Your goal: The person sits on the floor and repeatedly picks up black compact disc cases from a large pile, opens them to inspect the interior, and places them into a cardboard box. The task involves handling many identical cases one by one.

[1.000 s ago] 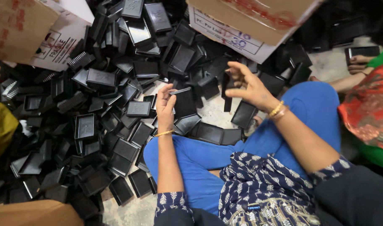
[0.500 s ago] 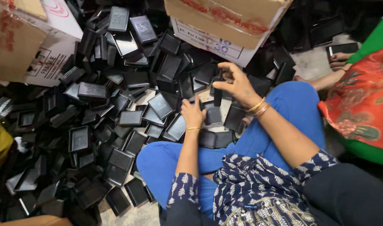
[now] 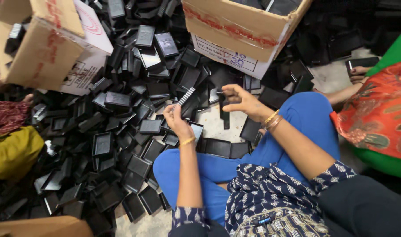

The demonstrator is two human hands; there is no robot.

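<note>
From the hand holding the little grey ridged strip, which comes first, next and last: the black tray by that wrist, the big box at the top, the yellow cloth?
Measured from the left hand, in the head view:
1. Black tray, just right of the wrist.
2. Big cardboard box, up and to the right.
3. Yellow cloth, far off at the left edge.

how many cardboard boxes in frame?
2 whole ones. One brown cardboard box at upper left, tilted over the pile of black plastic trays; one open brown cardboard box at top centre. A brown cardboard edge at bottom left may be a third.
</note>
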